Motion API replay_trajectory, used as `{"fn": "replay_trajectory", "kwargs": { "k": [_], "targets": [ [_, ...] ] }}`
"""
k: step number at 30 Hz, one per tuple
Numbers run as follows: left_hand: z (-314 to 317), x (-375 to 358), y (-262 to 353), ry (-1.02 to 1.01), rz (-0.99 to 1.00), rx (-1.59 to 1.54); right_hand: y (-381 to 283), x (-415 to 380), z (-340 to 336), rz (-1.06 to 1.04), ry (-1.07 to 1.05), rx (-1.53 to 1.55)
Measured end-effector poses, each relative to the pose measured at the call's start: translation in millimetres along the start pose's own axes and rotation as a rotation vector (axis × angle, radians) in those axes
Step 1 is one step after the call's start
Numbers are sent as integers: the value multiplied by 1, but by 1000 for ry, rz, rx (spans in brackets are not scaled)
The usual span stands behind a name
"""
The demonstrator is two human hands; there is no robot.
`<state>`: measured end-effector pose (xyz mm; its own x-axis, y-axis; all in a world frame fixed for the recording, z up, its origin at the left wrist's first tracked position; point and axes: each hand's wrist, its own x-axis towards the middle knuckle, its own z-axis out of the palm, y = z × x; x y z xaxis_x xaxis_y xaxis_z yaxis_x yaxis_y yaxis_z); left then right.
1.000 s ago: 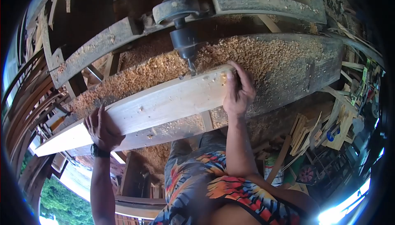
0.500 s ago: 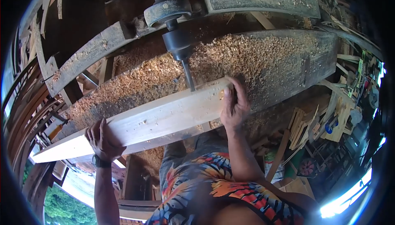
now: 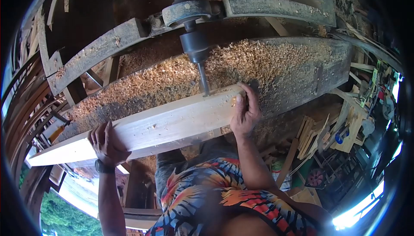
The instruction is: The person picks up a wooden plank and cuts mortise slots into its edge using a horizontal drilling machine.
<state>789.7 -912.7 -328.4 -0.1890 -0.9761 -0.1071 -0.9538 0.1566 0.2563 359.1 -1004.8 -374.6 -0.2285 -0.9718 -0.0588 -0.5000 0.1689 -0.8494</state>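
Note:
A long pale wooden board (image 3: 172,126) stands on edge, slanting across the bench with its left end tapering away. My left hand (image 3: 108,146) clasps it left of the middle, fingers over the top edge, a dark watch on the wrist. At the right end, my right hand (image 3: 245,114) grips the board with the forefinger curled over the corner and the thumb against the near face. A drill bit (image 3: 202,78) in a dark chuck (image 3: 195,46) points down into the top edge, close to the right hand, where a slot (image 3: 222,91) shows.
Wood shavings (image 3: 258,63) lie thick over the workbench (image 3: 334,65) behind the board. A curved wooden beam (image 3: 280,8) runs behind the chuck. Offcuts (image 3: 308,137) lean in a stack at the right. Long strips (image 3: 23,102) of wood crowd the far left.
The board has slid slightly left past the drill bit, both hands moving with it and keeping their grip. The view has shifted a little.

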Motion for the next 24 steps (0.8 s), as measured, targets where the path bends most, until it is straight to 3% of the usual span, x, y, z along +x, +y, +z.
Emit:
{"fn": "replay_trajectory", "kwargs": {
  "k": [6, 10, 14, 20, 24],
  "targets": [
    [-1, 14, -14, 22, -58, 10, -6, 34, 15, -141, -64, -232],
    [-3, 15, -19, 21, -76, 0, -2, 43, 30, -124, 52, -67],
    [-3, 15, -19, 30, -66, -27, -2, 44, 30, -79, 26, 61],
    [2, 6, -11, 29, -71, -34, 3, 28, 18, -210, 65, -65],
    [0, -3, 0, 4, -37, -49, 3, -3, 3, -15, 41, 24]
  ]
}}
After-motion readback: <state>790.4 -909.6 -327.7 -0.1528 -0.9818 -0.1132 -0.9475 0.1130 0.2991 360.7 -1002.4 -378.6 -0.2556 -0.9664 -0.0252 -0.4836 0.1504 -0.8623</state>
